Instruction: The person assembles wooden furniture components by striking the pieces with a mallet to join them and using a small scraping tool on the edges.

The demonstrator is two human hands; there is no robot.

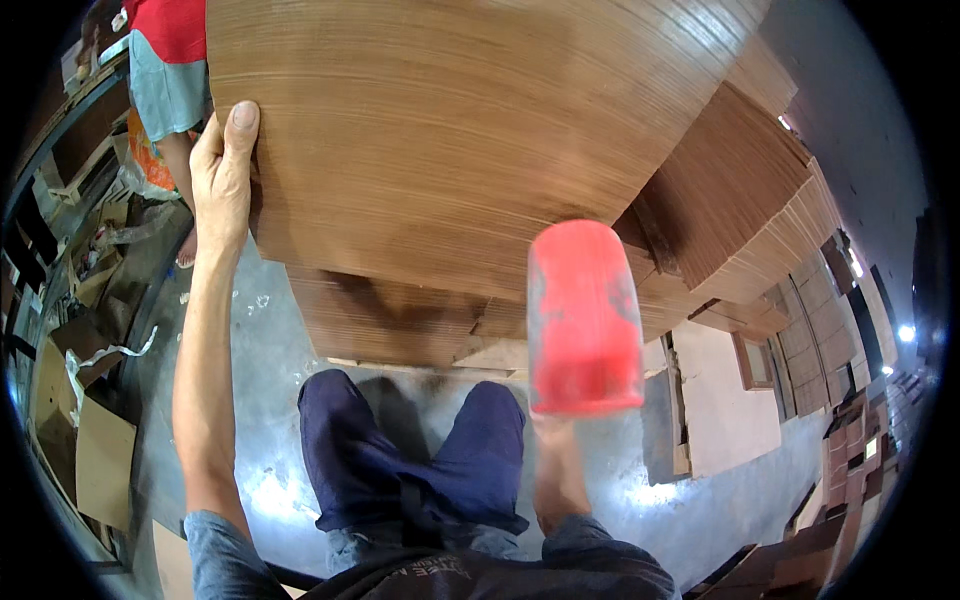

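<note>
A large brown stack of sheets (430, 140), marked with fine close lines, spreads across the top of the view. At its left edge is my left hand (222, 175), thumb pressed along the face and fingers curled round the side. My right hand (553, 426) holds up a rounded, block-shaped red tool (585, 320) with grey worn patches, blurred by motion. The tool hides most of that hand, and it overlaps the stack's lower edge in view. Whether the two touch I cannot tell.
A lower brown stack (380, 315) lies before my knees. More stacked sheets (730, 190) stand at the right, near a pale board (725, 400). Another person (168, 80) stands at the far left. Beside a metal rack lie cardboard boxes (105, 460) and scraps.
</note>
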